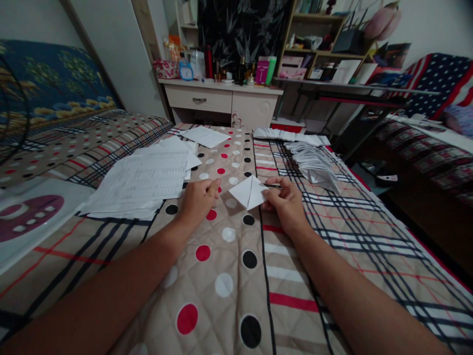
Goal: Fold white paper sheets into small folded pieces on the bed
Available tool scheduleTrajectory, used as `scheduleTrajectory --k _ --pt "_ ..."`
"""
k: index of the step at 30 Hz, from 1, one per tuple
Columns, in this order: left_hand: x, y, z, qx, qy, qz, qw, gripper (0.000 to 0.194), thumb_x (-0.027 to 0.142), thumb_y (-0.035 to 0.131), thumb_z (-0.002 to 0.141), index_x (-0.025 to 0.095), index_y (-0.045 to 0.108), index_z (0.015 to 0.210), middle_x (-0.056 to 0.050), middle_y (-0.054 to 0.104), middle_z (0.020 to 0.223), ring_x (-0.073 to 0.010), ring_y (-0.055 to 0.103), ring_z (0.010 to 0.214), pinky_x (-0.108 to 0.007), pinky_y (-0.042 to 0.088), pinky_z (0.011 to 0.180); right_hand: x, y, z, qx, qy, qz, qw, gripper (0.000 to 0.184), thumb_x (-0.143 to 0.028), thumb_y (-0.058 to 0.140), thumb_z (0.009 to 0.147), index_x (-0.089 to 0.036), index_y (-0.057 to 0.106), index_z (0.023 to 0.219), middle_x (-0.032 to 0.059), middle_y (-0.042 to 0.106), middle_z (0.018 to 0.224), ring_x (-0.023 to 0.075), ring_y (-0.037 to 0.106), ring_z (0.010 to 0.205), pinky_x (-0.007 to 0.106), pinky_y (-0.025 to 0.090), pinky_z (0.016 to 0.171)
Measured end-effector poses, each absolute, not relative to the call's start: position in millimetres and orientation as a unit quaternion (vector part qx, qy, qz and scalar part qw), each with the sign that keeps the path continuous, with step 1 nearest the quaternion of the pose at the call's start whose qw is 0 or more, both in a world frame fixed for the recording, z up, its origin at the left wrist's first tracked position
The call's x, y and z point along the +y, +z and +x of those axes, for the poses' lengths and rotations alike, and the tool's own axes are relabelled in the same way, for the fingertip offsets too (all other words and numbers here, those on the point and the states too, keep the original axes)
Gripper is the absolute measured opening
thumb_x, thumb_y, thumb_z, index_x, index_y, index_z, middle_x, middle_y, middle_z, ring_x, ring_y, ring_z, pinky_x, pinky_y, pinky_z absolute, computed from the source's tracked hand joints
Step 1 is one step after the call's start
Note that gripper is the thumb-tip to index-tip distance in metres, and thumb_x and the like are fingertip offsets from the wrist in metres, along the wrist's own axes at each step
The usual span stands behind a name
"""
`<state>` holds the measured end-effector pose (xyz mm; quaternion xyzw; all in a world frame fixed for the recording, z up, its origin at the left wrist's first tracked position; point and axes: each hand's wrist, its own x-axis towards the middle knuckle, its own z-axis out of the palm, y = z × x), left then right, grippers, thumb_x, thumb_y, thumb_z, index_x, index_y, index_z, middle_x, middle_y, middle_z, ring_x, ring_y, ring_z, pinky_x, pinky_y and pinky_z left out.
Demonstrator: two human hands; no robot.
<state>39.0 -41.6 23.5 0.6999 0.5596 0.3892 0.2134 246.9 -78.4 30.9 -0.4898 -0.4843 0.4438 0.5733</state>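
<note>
A small white square of folded paper [247, 193], creased down its middle, is pinched at its right corner between the thumb and fingers of my right hand [286, 202]. That same hand also has a thin dark pen-like stick [272, 186] between its fingers, pointing left behind the paper. Left of the paper and apart from it, my left hand [201, 197] is closed low over the bedcover, thumb against the curled fingers, with nothing seen in it. Beside my left hand lies a pile of printed sheets [148, 172].
Folded white papers [312, 162] lie in a fanned row at right, with another row [288, 135] behind. More white paper [207, 136] rests at the far side. A plastic bag [33, 212] is at left. Beyond the patterned bedcover [240, 276] stands a white dresser [207, 101].
</note>
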Motion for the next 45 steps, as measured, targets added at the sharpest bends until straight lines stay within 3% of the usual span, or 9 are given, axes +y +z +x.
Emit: scheduleTrajectory --k 8,14,18,24,27,31,35,39,45 --pt "-65 36 51 0.334 0.322 0.876 -0.134 0.044 0.061 0.062 0.076 0.017 0.057 0.069 -0.004 0.061 0.068 -0.0180 0.056 0.066 -0.032 0.036 0.061 -76 24 245 -0.513 0.396 -0.483 0.589 0.022 -0.020 0.061 0.071 -0.021 0.051 0.091 -0.0130 0.045 0.046 0.0072 0.046 0.038 0.017 0.039 0.043" --pt "-70 36 59 0.335 0.271 0.884 -0.182 0.015 0.027 0.061 0.081 0.017 0.061 0.070 -0.004 0.062 0.068 -0.0200 0.056 0.072 -0.032 0.035 0.060 -82 28 239 -0.548 0.363 -0.486 0.576 0.017 -0.023 0.062 0.075 -0.020 0.052 0.089 -0.0101 0.048 0.047 0.0080 0.046 0.041 0.018 0.034 0.043" --pt "-65 33 59 0.366 0.317 0.873 -0.060 0.025 0.020 0.051 0.087 0.015 0.060 0.064 -0.004 0.060 0.063 -0.0166 0.054 0.065 -0.030 0.035 0.059 -81 28 239 -0.540 0.359 -0.463 0.605 0.026 -0.036 0.065 0.080 -0.020 0.052 0.097 -0.0084 0.049 0.053 0.0085 0.046 0.046 0.020 0.036 0.046" --pt "-62 30 64 0.412 0.425 0.680 0.433 0.040 0.043 0.047 0.091 0.013 0.066 0.073 -0.003 0.062 0.058 -0.0104 0.050 0.051 -0.023 0.039 0.052 -75 25 240 -0.505 0.395 -0.465 0.611 0.043 -0.049 0.066 0.078 -0.021 0.054 0.109 0.0059 0.062 0.102 0.0145 0.060 0.077 0.021 0.045 0.051" --pt "-63 28 68 0.383 0.390 0.637 0.543 0.041 0.047 0.051 0.087 0.011 0.068 0.078 -0.005 0.066 0.061 -0.0090 0.049 0.049 -0.022 0.038 0.050 -76 27 238 -0.501 0.466 -0.437 0.584 0.050 -0.045 0.073 0.072 -0.020 0.055 0.111 0.0064 0.066 0.099 0.0150 0.061 0.071 0.024 0.047 0.053" --pt "-62 29 66 0.385 0.290 0.661 0.575 0.054 0.059 0.046 0.086 0.013 0.064 0.063 -0.003 0.058 0.048 -0.0089 0.047 0.041 -0.021 0.033 0.044 -77 29 239 -0.477 0.489 -0.447 0.577 0.056 -0.035 0.080 0.063 -0.019 0.054 0.110 0.0015 0.067 0.084 0.0097 0.052 0.054 0.023 0.043 0.048" --pt "-51 33 51 0.464 0.358 0.686 0.431 0.060 0.060 0.043 0.087 0.016 0.049 0.046 0.004 0.037 0.038 -0.0068 0.032 0.037 -0.023 0.024 0.041 -74 25 245 -0.512 0.502 -0.480 0.505 0.046 -0.034 0.075 0.069 -0.018 0.056 0.107 -0.0039 0.060 0.066 0.0054 0.039 0.042 0.019 0.030 0.039" --pt "-38 27 42 0.487 0.466 0.669 0.312 0.031 0.045 0.068 0.075 0.014 0.064 0.072 0.001 0.055 0.062 -0.0090 0.047 0.054 -0.021 0.035 0.050 -68 16 247 -0.590 0.470 -0.486 0.442 0.032 -0.030 0.070 0.074 -0.018 0.060 0.102 -0.0008 0.064 0.075 0.0092 0.051 0.053 0.021 0.039 0.047" --pt "-33 14 53 0.484 0.361 0.713 0.358 0.043 0.029 0.080 0.061 0.017 0.071 0.101 0.000 0.065 0.072 -0.0089 0.047 0.055 -0.022 0.038 0.052 -63 11 242 -0.647 0.382 -0.511 0.417 0.023 -0.028 0.065 0.076 -0.019 0.061 0.097 0.0017 0.066 0.081 0.0136 0.058 0.064 0.022 0.044 0.051"
